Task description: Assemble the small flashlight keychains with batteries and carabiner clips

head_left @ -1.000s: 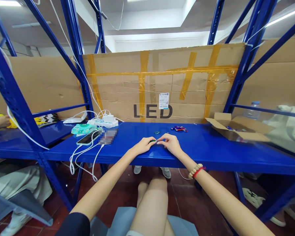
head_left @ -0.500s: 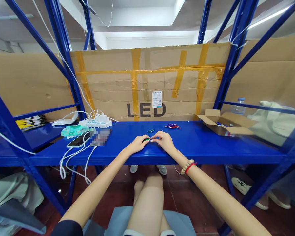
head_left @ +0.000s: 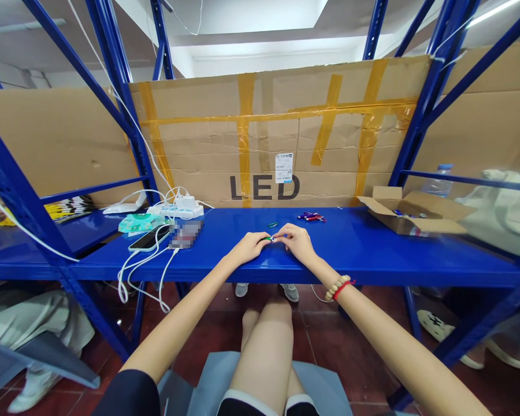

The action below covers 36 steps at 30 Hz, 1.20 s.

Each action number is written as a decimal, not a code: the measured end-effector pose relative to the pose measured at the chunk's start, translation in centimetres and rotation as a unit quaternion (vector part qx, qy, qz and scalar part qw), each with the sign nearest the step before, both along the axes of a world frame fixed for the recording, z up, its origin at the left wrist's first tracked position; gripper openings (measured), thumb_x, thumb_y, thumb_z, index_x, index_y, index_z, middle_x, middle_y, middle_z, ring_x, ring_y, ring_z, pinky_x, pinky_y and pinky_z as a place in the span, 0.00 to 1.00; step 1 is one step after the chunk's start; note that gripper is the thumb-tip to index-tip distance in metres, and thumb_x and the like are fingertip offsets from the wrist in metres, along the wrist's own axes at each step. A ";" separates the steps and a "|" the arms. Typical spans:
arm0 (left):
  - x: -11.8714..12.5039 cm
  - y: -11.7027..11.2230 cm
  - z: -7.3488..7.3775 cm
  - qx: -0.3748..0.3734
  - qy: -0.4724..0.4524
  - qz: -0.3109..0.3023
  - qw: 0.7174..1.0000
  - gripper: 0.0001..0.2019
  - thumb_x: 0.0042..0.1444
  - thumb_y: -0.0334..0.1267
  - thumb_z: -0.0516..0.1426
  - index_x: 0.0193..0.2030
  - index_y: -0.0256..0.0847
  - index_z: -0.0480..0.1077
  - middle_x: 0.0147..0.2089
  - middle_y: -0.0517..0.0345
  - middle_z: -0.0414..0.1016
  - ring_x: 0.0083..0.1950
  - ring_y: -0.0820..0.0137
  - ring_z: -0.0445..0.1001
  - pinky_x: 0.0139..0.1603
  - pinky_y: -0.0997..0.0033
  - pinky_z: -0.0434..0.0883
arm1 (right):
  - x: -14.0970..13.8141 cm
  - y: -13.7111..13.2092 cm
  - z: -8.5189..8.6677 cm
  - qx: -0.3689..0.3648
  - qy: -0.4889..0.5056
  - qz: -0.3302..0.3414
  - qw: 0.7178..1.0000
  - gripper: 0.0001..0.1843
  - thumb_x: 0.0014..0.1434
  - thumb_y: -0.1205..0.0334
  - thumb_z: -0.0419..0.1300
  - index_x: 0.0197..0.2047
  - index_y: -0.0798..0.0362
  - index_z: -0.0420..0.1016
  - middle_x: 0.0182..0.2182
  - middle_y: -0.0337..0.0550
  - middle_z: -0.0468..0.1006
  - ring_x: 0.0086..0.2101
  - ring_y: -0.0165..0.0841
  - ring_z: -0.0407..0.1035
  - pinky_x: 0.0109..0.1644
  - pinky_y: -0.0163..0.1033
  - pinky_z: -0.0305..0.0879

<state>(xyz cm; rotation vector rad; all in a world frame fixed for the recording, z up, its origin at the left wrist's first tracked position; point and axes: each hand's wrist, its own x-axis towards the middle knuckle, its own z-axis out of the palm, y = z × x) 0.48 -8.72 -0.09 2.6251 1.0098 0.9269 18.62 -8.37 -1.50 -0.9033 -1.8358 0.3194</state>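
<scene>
My left hand [head_left: 251,247] rests on the blue tabletop, its fingers closed on a small green metal clip [head_left: 267,238] that looks like a carabiner. My right hand [head_left: 295,238] pinches at the clip's right end, where a small silvery part shows; its exact shape is too small to make out. Just beyond my fingertips lies another green clip [head_left: 273,225], flat on the table. Farther back and to the right is a little pile of red, blue and purple clips [head_left: 312,217].
An open cardboard box [head_left: 416,216] with small items stands at the right. To the left lie a phone [head_left: 149,238], white cables, a power strip [head_left: 186,209] and a teal packet [head_left: 141,223]. A taped cardboard panel [head_left: 190,156] closes the back; blue posts flank the table.
The camera view has tilted and shifted slightly. Both hands remain together at the green clip, and more of its silvery end shows between the fingertips.
</scene>
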 end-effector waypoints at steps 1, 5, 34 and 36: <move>0.0 0.0 0.0 0.000 -0.001 0.002 1.000 0.11 0.60 0.36 0.48 0.39 0.38 0.71 0.37 0.55 0.77 0.37 0.70 0.74 0.39 0.75 0.66 | 0.0 0.0 0.0 0.000 0.002 0.001 1.000 0.14 0.52 0.51 0.60 0.27 0.53 0.78 0.29 0.40 0.73 0.16 0.22 0.61 0.24 0.34 0.58; -0.1 0.1 -0.1 0.004 -0.011 0.010 1.000 0.10 0.59 0.36 0.50 0.39 0.38 0.71 0.35 0.56 0.77 0.35 0.70 0.74 0.37 0.75 0.66 | 0.0 -0.1 0.1 -0.005 0.006 0.002 1.000 0.14 0.51 0.51 0.60 0.26 0.53 0.77 0.29 0.40 0.73 0.15 0.22 0.61 0.24 0.34 0.58; 0.0 -0.1 0.2 0.030 -0.001 -0.032 0.999 0.08 0.58 0.33 0.50 0.41 0.40 0.68 0.43 0.56 0.76 0.45 0.68 0.73 0.46 0.72 0.67 | 0.0 -0.8 1.0 -0.240 0.067 0.051 0.967 0.21 0.38 0.46 0.66 0.21 0.59 0.76 0.16 0.38 0.70 0.17 0.24 0.57 0.23 0.32 0.55; 0.1 -0.2 0.3 0.025 0.011 -0.008 1.000 0.08 0.58 0.33 0.50 0.40 0.41 0.68 0.43 0.57 0.76 0.45 0.68 0.73 0.46 0.72 0.67 | -0.1 -0.8 0.9 -0.238 0.073 0.047 0.967 0.21 0.38 0.46 0.66 0.21 0.59 0.76 0.15 0.38 0.70 0.17 0.23 0.57 0.23 0.32 0.55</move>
